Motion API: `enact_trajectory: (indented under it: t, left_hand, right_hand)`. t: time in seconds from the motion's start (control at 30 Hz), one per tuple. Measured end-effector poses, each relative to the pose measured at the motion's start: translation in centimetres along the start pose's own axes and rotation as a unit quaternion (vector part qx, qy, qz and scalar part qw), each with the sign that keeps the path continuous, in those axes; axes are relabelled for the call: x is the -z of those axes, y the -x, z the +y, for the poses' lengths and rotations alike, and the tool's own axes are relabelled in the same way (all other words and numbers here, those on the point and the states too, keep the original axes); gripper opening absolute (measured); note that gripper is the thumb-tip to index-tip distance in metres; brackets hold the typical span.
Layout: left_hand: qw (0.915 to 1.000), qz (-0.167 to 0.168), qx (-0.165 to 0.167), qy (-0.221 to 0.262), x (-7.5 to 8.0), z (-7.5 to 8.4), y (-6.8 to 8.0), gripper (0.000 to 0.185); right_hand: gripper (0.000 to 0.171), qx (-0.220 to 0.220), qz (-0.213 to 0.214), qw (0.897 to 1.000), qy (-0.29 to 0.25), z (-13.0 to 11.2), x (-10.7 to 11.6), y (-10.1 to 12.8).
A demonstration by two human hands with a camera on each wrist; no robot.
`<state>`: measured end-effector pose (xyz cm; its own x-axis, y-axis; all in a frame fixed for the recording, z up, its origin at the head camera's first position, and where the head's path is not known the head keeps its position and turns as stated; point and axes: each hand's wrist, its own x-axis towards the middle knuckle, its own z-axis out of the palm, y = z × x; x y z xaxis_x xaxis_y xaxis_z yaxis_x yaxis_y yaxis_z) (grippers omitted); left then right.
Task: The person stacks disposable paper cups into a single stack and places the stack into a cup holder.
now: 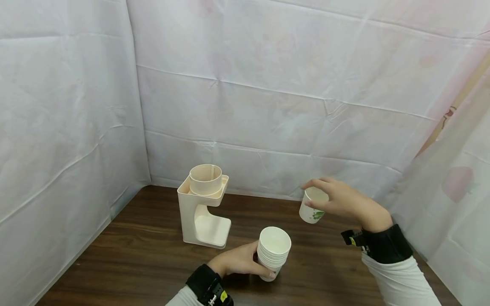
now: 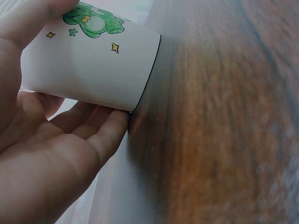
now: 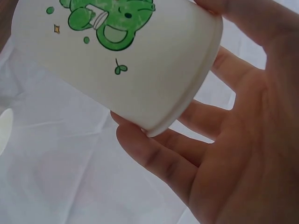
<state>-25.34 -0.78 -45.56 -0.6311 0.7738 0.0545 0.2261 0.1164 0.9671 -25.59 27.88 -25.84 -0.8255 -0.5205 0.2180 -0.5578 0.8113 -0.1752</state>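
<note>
My right hand (image 1: 344, 200) pinches a single paper cup (image 1: 313, 207) aloft, right of the cup dispenser (image 1: 204, 206); my left hand (image 1: 239, 260) grips the cup stack (image 1: 272, 251) nearer me. I'd keep the pinch light, rim level.

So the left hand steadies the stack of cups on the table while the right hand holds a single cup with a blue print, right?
Not blue: the right wrist view shows the single cup has a green print. The rest holds.
</note>
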Motion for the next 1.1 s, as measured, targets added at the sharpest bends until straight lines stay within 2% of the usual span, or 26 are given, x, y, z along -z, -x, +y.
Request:
enact_trajectory:
  t: [0.4,0.7,0.9,1.1]
  left_hand:
    - [1.0,-0.001,0.006,0.005,0.0,0.1,0.0,0.069]
    - [0.9998,-0.007,0.01,0.016,0.1,0.1,0.2,0.069]
    - [0.9997,-0.015,0.012,0.015,0.3,0.1,0.1,0.069]
    - [0.9994,-0.03,-0.005,0.014,0.4,0.0,0.2,0.067]
  right_hand:
    - [0.035,0.031,0.012,0.999,0.021,-3.0,0.4,0.4]
    - [0.032,0.129,0.034,0.991,-0.001,-5.9,0.3,0.6]
    - [0.033,0.123,0.019,0.992,-0.004,-7.1,0.1,0.6]
    - [0.036,0.131,-0.008,0.991,-0.021,-7.8,-0.8,0.3]
